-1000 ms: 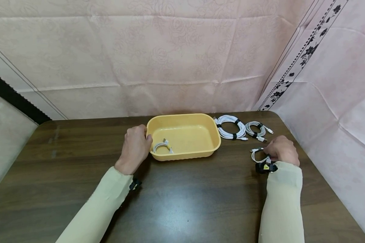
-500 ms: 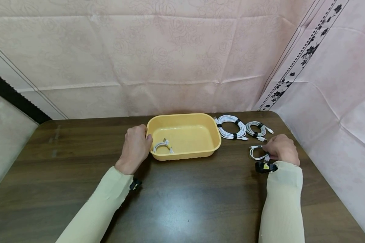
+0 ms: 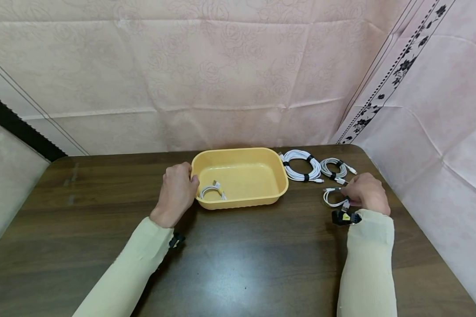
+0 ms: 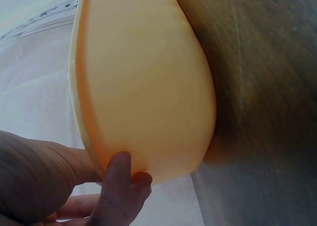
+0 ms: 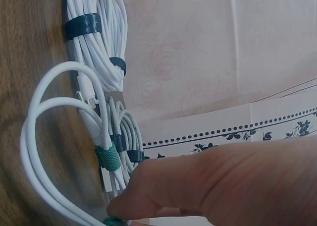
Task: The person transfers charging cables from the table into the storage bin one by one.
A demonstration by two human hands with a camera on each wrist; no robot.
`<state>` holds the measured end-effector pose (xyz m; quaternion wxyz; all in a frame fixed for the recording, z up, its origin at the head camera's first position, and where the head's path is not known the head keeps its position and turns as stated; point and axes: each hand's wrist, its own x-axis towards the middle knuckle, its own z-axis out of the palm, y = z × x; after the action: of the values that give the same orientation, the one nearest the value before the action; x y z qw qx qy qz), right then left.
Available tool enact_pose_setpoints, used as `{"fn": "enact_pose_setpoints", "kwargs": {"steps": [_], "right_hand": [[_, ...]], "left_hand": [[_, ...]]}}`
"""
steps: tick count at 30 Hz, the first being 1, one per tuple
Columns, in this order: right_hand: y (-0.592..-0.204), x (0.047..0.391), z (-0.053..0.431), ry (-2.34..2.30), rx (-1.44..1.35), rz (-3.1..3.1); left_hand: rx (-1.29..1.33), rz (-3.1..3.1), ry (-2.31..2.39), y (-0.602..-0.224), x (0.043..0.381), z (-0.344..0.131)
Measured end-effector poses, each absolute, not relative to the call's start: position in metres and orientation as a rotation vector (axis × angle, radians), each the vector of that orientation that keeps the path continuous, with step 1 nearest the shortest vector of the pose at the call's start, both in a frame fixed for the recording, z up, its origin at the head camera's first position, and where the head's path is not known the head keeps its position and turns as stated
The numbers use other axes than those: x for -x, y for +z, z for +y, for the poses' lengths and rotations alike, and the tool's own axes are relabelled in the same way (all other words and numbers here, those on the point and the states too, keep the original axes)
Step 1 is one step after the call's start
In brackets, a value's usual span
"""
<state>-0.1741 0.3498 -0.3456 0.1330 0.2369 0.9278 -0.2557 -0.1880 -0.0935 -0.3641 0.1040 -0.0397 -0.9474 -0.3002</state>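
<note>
At the left end of the yellow plastic basin (image 3: 246, 202), my left hand (image 3: 175, 193) grips the rim; the left wrist view shows the thumb and fingers on either side of the basin wall (image 4: 148, 87). A small white coiled cable (image 3: 223, 193) lies inside the basin at its near left corner. My right hand (image 3: 366, 193) pinches another small coiled white charging cable (image 3: 329, 202) by its edge, with green straps (image 5: 108, 157) round it in the right wrist view. Part of that coil is hidden behind the fingers.
Right of the basin lie a large white cable coil (image 3: 315, 169) with black straps and a smaller coil (image 3: 324, 166), close together. The brown wooden table (image 3: 242, 264) has a patterned cloth (image 3: 222, 88) hanging behind and at its sides.
The cable in my right hand has shifted slightly left and away from me, with the fingers staying on it. My left hand and the basin have stayed put.
</note>
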Motion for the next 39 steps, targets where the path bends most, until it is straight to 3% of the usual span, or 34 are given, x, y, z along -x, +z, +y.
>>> {"fn": "enact_pose_setpoints", "kwargs": {"steps": [39], "right_hand": [[-0.339,0.178,0.334,-0.786,-0.692,2.762]], "left_hand": [[0.142,-2.779,-0.868,-0.366,0.188,-0.094]]}}
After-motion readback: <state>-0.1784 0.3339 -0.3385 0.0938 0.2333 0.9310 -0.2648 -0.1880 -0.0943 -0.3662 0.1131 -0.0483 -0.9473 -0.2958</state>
